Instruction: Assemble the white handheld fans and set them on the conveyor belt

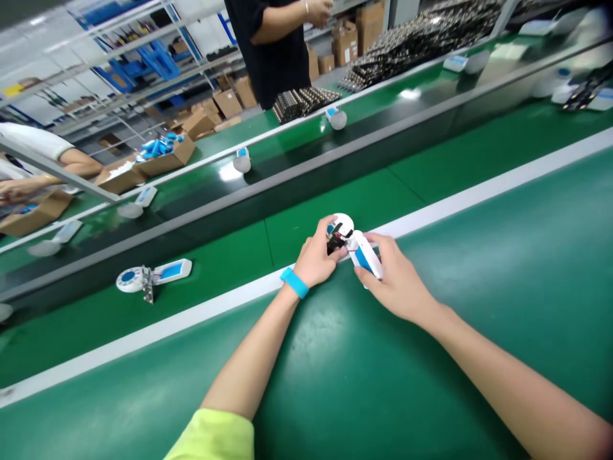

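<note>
A white device (343, 222) with a round head is held over the white edge strip between the belt and the bench. My left hand (316, 257), with a blue band at the wrist, is closed on the head and a small black circuit board (336, 239). My right hand (401, 280) grips the white handle (364, 255) with its blue inlay, angled down to the right. Thin wires seem to join the two parts. To the left, a similar device (134, 278) lies on the green belt, its circuit board hanging out on wires.
Beyond a grey rail (287, 171) runs a second belt carrying several white parts (242, 161). Stacks of circuit boards (306, 102) stand on the far side. A person in black (272, 51) stands there; another person's arm (79, 160) is near cardboard boxes (167, 158).
</note>
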A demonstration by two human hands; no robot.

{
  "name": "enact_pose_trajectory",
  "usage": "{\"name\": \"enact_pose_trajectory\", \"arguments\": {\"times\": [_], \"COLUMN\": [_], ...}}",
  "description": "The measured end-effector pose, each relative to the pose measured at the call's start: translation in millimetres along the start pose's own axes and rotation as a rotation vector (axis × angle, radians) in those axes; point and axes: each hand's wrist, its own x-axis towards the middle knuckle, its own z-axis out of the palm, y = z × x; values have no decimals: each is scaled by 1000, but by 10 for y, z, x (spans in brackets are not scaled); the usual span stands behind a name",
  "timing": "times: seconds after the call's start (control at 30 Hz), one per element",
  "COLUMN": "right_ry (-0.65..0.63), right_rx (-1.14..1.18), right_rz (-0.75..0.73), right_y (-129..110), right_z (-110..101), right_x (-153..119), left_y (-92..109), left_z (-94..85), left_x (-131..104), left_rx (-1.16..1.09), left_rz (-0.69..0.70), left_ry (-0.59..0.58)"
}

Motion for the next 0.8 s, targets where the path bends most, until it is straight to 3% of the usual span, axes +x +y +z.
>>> {"name": "enact_pose_trajectory", "arguments": {"times": [0.2, 0.33, 0.43, 0.63, 0.8], "right_ry": [16, 25, -15, -110, -143], "right_rx": [-335, -452, -529, -447, -264], "right_rz": [-132, -231, -209, -125, -119], "right_y": [-55, -125, -131, 1, 134], "right_z": [-233, -222, -164, -122, -127], "right_x": [146, 142, 143, 338, 453], "left_y": [69, 226, 303, 334, 400], "left_z": [5, 2, 38, 60, -96], "left_x": [-36, -100, -119, -89, -112], "left_rx": [3, 93, 110, 136, 354], "left_rz": [38, 21, 6, -1, 1], "left_ry": [-24, -26, -4, 14, -128]}}
